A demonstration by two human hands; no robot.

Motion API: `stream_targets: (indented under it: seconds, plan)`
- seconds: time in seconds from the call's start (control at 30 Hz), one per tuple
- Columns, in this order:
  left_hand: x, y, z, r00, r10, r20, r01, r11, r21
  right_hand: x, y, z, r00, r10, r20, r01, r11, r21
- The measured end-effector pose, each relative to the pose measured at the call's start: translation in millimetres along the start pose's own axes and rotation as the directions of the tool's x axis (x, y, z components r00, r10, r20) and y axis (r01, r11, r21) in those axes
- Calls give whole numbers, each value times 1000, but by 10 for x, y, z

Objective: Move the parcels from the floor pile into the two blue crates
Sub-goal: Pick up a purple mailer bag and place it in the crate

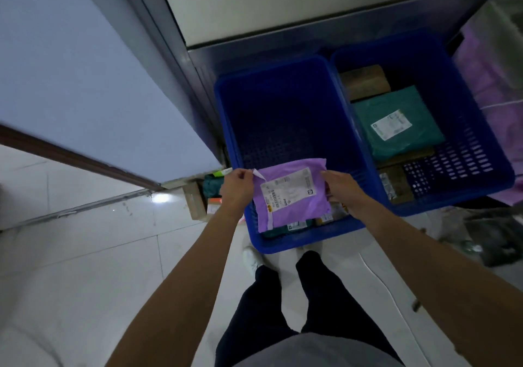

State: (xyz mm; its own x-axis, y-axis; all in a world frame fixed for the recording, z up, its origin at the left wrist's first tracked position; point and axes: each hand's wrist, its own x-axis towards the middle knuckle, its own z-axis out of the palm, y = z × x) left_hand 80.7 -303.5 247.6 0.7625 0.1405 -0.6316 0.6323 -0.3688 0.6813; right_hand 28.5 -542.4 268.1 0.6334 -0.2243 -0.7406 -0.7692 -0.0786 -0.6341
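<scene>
Now over the near end of the left blue crate (283, 117), with most of that crate's perforated bottom bare beyond, and a few flat parcels (294, 226) lying low against its near wall. Just right of that crate, side by side with it, the right blue crate (467, 157), already carrying a green parcel (396, 123), a brown one (365, 82) beyond it and more toward the near end. Left of the left crate, tucked against the wall corner, seemingly the floor pile (202, 194), only partly in view. Then the purple parcel (291, 197): held label up and roughly level above the left crate's near rim, seemingly not yet resting on anything. Judged to be the placing step. Best done by carrying the parcel a little farther in over the left crate, keeping it flat, lowering until down on the parcels beneath or on the bare bottom beyond them, and only then releasing both sides together, so as not to hang a corner on the rim. Left hand (236, 188) pinching the parcel's upper left corner, thumb and fingers closed on the plastic edge. Right hand (342, 191) gripping the parcel's right edge, fingers curled round it; grip underneath hidden.
</scene>
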Motion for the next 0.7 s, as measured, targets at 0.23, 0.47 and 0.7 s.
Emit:
stream_targets:
  seconds: [0.23,0.47,0.7]
  plan:
    - [418,-337,436,993,92,-78,-58,933,356,774,418,226,987,148,68,-132,972,-197]
    - [693,-902,1088,993,-55,101,-2,867,498,1316,949,420,958,272,87,-212,880,-424]
    - [952,-1353,1297,971,-214,109,159,912,378,1581,1239,519,940,324,104,-226,823,-521]
